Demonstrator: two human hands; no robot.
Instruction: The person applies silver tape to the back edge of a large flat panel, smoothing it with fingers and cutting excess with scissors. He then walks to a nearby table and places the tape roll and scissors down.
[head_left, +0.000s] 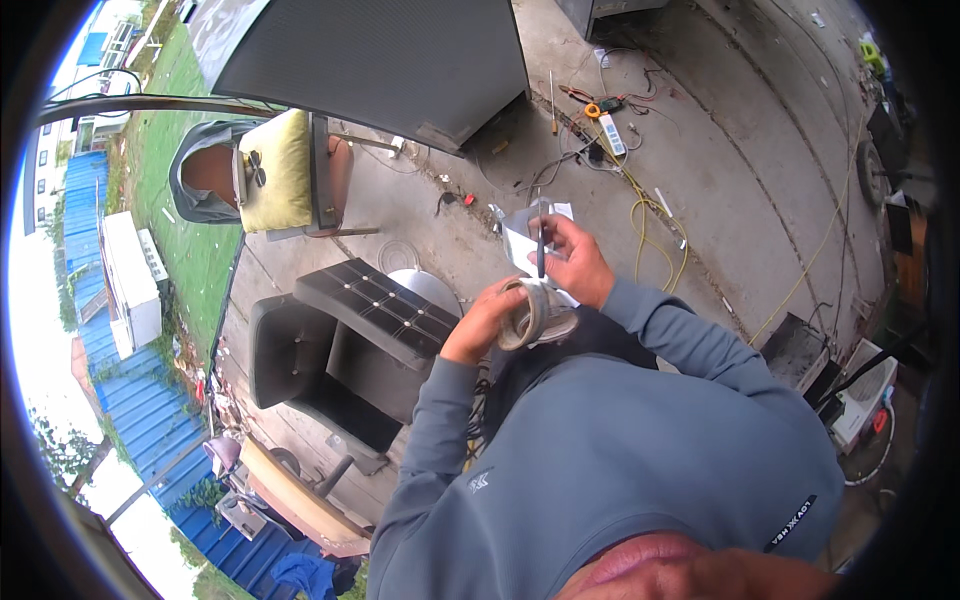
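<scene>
My left hand (480, 321) grips a roll of tape (523, 315) by its rim, with the roll's open ring facing up and to the left. My right hand (574, 259) is closed around a slim dark tool (541, 244), held upright just above the roll; which tool it is, I cannot tell. A clear plastic bag with white paper (519, 244) lies behind and beside my right fingers. Another ring-shaped roll (562, 324) shows partly behind the tape, near my dark trousers.
A clamp meter (594, 111), a power strip (612, 135), a screwdriver (554, 112) and yellow cable (637, 217) lie on the concrete ahead. A large grey cabinet (375, 67) stands beyond. To the left are an opened black padded stool (337, 360) and a chair with a yellow cushion (277, 172).
</scene>
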